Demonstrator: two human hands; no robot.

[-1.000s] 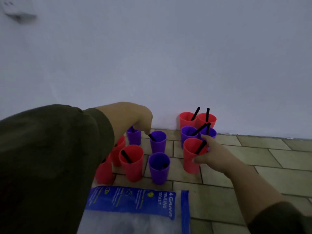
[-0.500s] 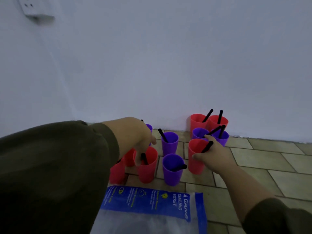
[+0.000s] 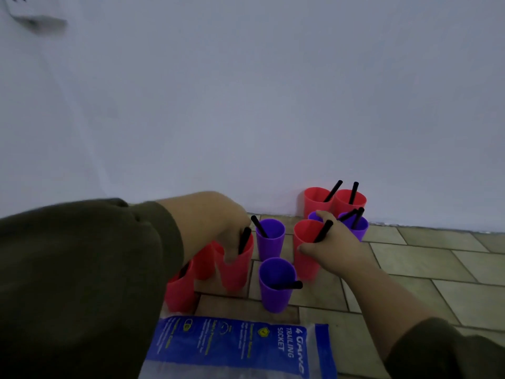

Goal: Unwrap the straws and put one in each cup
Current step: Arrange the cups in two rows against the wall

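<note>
Head view, tiled floor (image 3: 437, 269) by a white wall. Left hand (image 3: 216, 222): fingers dipped into near-left red plastic cup (image 3: 235, 269), pinching its black plastic straw (image 3: 244, 240), apparently to seat it. Right hand (image 3: 338, 247): fingers wrapped round middle red plastic cup (image 3: 304, 236), steadying it, second black straw (image 3: 322, 231) inside. Near purple plastic cup (image 3: 276, 294): third black straw (image 3: 287, 285) slumped across the rim, likely needs righting. Far-right cups (image 3: 351, 201) show straws. Blue printed packet (image 3: 237, 346) lies nearest.
</note>
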